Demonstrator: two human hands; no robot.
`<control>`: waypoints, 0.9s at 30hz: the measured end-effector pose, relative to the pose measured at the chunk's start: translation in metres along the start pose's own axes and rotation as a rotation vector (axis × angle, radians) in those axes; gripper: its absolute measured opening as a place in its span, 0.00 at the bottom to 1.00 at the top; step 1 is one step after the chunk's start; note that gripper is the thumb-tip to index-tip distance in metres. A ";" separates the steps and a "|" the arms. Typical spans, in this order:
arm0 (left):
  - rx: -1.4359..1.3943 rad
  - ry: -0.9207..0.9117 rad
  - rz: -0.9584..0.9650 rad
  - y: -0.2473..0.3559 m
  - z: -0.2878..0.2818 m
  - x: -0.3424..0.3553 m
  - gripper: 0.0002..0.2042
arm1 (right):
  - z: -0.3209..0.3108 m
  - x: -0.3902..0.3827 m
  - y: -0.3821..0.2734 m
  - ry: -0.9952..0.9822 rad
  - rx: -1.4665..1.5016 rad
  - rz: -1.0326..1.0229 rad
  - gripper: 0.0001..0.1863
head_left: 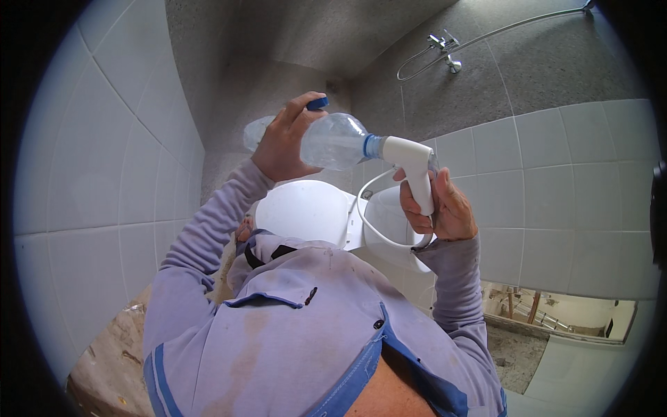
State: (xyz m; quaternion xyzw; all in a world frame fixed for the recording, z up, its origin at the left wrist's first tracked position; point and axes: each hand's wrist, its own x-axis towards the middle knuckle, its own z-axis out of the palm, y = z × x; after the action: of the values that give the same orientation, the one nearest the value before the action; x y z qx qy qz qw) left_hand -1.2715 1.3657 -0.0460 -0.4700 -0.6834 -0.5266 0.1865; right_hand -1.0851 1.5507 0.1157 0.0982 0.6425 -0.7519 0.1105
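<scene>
Two hands raised in front of a white toilet [306, 208], each gripping one item.

Item one: clear plastic bottle [333, 142], lying roughly level, held up above the toilet tank. Left hand [285, 142] is wrapped around its base end, fingers curled over the top, and a blue cap [318, 103] is pinched at the fingertips just above the bottle. The bottle's neck, with a blue ring, points toward the person's right.

Item two: white spray handle [415, 167], nozzle pressed up against the bottle's mouth. Right hand [441, 208] is clenched around the handle's grip, just below and to the right of the bottle. A white hose [372, 226] loops down from the handle past the toilet.

Surroundings: white tiled walls [556, 181] on both sides, rough grey plaster above, a chrome tap [445, 45] with a thin metal hose high on the wall. Person wears a lilac long-sleeved shirt [292, 326].
</scene>
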 end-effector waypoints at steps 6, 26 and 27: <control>-0.020 -0.049 -0.008 -0.003 0.003 -0.004 0.47 | -0.002 0.001 0.000 -0.001 0.007 0.020 0.35; -0.016 0.009 -0.020 -0.004 0.017 -0.009 0.44 | -0.011 0.004 0.002 0.020 -0.013 0.031 0.36; -0.020 0.009 -0.026 -0.003 0.018 -0.010 0.43 | -0.011 0.004 0.002 0.022 -0.015 0.035 0.36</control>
State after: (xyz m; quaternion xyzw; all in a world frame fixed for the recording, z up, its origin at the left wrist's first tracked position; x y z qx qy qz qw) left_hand -1.2648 1.3774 -0.0619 -0.4606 -0.6833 -0.5379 0.1777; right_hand -1.0878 1.5608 0.1107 0.1167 0.6475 -0.7439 0.1172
